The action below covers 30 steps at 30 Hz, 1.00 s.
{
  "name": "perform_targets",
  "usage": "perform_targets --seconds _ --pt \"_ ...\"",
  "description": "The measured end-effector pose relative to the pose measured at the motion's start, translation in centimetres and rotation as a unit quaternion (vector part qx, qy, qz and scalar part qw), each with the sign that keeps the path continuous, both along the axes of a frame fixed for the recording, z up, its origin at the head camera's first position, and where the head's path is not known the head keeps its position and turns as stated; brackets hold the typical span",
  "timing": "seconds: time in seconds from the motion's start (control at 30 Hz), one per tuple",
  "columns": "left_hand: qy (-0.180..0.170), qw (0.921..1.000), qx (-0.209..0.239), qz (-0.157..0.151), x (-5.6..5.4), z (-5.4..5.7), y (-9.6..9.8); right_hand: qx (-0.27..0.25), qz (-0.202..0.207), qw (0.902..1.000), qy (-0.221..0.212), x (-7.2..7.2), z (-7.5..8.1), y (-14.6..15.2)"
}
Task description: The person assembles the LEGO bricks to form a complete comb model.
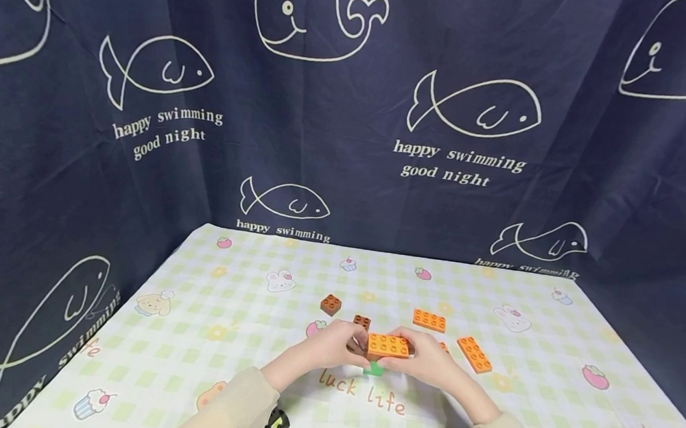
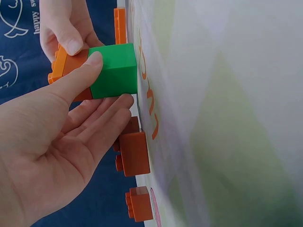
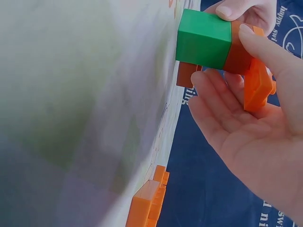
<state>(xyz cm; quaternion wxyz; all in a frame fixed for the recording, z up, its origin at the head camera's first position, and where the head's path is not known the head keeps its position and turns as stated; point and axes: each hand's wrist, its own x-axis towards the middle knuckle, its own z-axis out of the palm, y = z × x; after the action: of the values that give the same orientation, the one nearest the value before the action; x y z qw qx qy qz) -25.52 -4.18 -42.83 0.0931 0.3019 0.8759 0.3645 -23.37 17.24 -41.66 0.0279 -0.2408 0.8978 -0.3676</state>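
Note:
A small stack of toy building blocks stands upright over the near middle of the table, between both hands. At its base is a green block (image 2: 113,71), with a brown block (image 3: 238,49) on top of that and a studded orange brick (image 1: 388,344) uppermost. From the left side, my left hand (image 1: 330,344) holds the stack, its thumb lying across the brown and green blocks. My right hand (image 1: 425,356) grips the other side, thumb pressed on the brown block. In the right wrist view the orange brick overhangs the brown block. Fingers partly hide the stack's far side.
Two brown bricks, one (image 1: 331,304) left and one (image 1: 361,321) just behind the hands, lie on the checked tablecloth (image 1: 182,336). Orange bricks lie behind and right, one (image 1: 429,320) farther back, another (image 1: 474,354) nearer. A dark blue curtain (image 1: 364,119) hangs behind the table.

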Motion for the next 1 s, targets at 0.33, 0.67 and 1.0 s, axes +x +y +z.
perform_targets --seconds 0.33,0.67,1.0 --pt "-0.004 1.0 0.005 -0.001 0.06 0.09 0.1 -0.004 -0.004 1.0 -0.002 -0.07 -0.24 0.18" --pt "0.018 0.9998 0.0 -0.005 0.16 0.08 0.0 -0.01 -0.006 0.9999 -0.007 -0.1 -0.52 0.18" --pt "0.006 0.9999 0.013 -0.009 0.22 0.16 0.07 -0.016 0.009 0.9998 -0.003 -0.02 -0.48 0.41"
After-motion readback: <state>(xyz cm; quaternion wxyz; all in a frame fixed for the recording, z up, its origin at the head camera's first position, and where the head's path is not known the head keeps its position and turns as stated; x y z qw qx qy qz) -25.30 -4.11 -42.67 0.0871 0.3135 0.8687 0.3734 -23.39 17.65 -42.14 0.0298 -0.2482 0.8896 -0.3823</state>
